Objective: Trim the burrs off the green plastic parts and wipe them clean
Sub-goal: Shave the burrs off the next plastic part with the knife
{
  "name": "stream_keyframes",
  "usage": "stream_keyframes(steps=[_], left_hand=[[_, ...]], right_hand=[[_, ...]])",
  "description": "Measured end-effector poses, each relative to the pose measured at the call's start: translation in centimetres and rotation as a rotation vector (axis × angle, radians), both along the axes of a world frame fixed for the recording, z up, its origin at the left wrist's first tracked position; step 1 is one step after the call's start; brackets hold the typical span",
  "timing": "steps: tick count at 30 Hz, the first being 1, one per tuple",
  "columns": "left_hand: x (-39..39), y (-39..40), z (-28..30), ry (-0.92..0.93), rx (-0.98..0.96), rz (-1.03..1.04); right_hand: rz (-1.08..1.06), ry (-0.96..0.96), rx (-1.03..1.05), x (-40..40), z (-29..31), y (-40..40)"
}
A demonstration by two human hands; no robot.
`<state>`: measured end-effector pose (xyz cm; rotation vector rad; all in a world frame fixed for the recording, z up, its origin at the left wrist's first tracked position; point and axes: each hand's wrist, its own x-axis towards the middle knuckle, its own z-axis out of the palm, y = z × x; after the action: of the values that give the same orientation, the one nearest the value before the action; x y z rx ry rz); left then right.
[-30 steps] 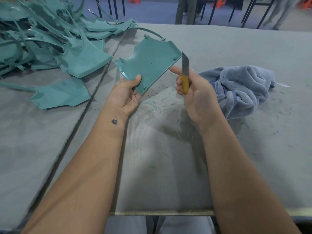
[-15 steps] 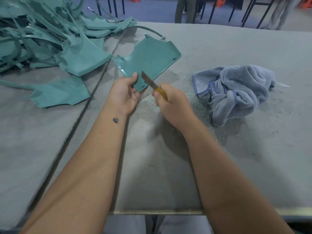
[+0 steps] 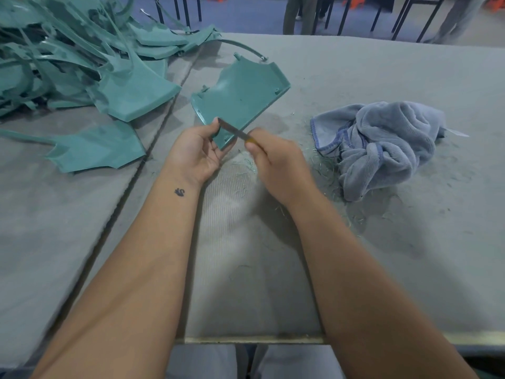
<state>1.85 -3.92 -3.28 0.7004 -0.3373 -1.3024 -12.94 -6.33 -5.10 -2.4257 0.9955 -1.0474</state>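
My left hand [image 3: 197,154] holds the near corner of a flat green plastic part [image 3: 240,97], thumb on top, tilted up off the grey table [image 3: 355,269]. My right hand [image 3: 276,162] grips a yellow-handled utility knife [image 3: 235,132]. Its blade lies across the part's near edge, tip close to my left thumb. A crumpled blue-grey cloth [image 3: 382,143] sits on the table to the right of my hands. Thin green shavings [image 3: 322,168] lie scattered between my right hand and the cloth.
A heap of green plastic parts [image 3: 82,58] fills the far left, with one flat part [image 3: 98,149] lying apart nearer to me. A seam [image 3: 131,187] runs between two table sections. Chair legs and standing people are beyond the far edge.
My right hand dropped from holding the knife upright beside the part and swung left, laying the blade across the part's near edge. The left hand kept its hold.
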Motion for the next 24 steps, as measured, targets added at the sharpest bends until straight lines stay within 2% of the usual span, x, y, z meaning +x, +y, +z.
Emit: stream_keyframes(steps=[4,6,11,12,14,16,17,20,21,24], left_hand=[[0.1,0.1,0.1,0.007,0.015,0.013],[0.1,0.0,0.1,-0.010,0.027,0.019],[0.2,0.3,0.1,0.002,0.012,0.001],[0.1,0.3,0.2,-0.002,0.014,0.004],[-0.1,0.3,0.3,-0.042,0.035,0.021],[-0.2,0.3,0.4,-0.084,0.051,0.026],[-0.3,0.3,0.4,-0.084,0.049,0.022],[-0.1,0.4,0.4,-0.059,0.026,-0.012],[0.0,0.4,0.4,-0.057,0.024,-0.020],[0.1,0.3,0.4,-0.071,0.042,-0.005]], right_hand=[[-0.173,-0.186,0.046,-0.5,0.0,-0.6],[-0.174,-0.265,0.068,-0.8,0.2,-0.4],[0.017,-0.032,-0.057,0.0,0.1,0.4],[-0.026,-0.068,-0.036,0.0,0.1,0.2],[-0.160,-0.267,0.054,-0.5,0.2,-0.5],[-0.189,-0.404,0.079,-1.0,0.3,-0.6],[-0.156,-0.387,0.059,-1.0,0.4,-0.5],[0.013,-0.147,-0.026,-0.2,0.2,0.3],[0.019,-0.135,-0.033,0.0,0.0,0.2],[-0.120,-0.388,0.103,-0.6,0.0,-0.9]])
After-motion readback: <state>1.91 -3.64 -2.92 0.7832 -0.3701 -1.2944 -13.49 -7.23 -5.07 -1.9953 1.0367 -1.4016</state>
